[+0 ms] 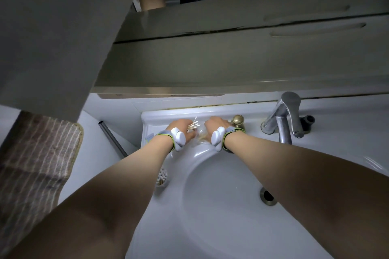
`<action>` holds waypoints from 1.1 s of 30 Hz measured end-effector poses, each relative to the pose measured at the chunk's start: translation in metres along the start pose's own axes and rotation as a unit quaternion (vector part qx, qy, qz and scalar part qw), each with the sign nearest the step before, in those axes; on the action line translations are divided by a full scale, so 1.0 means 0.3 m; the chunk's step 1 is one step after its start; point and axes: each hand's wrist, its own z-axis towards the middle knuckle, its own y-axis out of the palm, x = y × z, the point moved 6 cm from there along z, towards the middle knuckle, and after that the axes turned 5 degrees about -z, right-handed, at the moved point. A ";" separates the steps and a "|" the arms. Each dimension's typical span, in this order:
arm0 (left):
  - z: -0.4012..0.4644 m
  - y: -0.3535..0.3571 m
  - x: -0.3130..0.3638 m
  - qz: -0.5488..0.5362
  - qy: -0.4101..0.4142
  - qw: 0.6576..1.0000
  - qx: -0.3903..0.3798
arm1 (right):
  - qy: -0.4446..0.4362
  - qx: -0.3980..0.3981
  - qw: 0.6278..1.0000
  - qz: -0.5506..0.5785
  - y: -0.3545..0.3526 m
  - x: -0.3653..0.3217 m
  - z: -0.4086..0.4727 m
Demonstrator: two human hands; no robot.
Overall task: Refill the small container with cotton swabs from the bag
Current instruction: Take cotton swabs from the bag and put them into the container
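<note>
A chrome faucet point(282, 120) stands behind the white sink point(221, 206), perhaps beside a brass knob point(238, 120).

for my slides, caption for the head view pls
Left hand pinches cotton swabs while right hand holds the clear bag at the sink rim.

White sink point(221, 206), brown striped mat point(37, 153)
</note>
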 end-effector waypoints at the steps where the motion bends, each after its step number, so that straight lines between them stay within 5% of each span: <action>1: 0.005 0.007 0.006 -0.004 -0.006 1.000 -0.016 | 0.003 0.003 1.000 0.004 -0.001 0.000 -0.001; 9: 0.018 0.045 0.027 0.064 -0.042 0.994 -0.082 | 0.026 0.010 1.000 -0.012 -0.014 -0.009 0.004; 33: -0.050 -0.101 -0.183 0.034 -0.182 0.981 0.051 | 0.021 0.053 0.996 -0.062 -0.006 0.005 0.003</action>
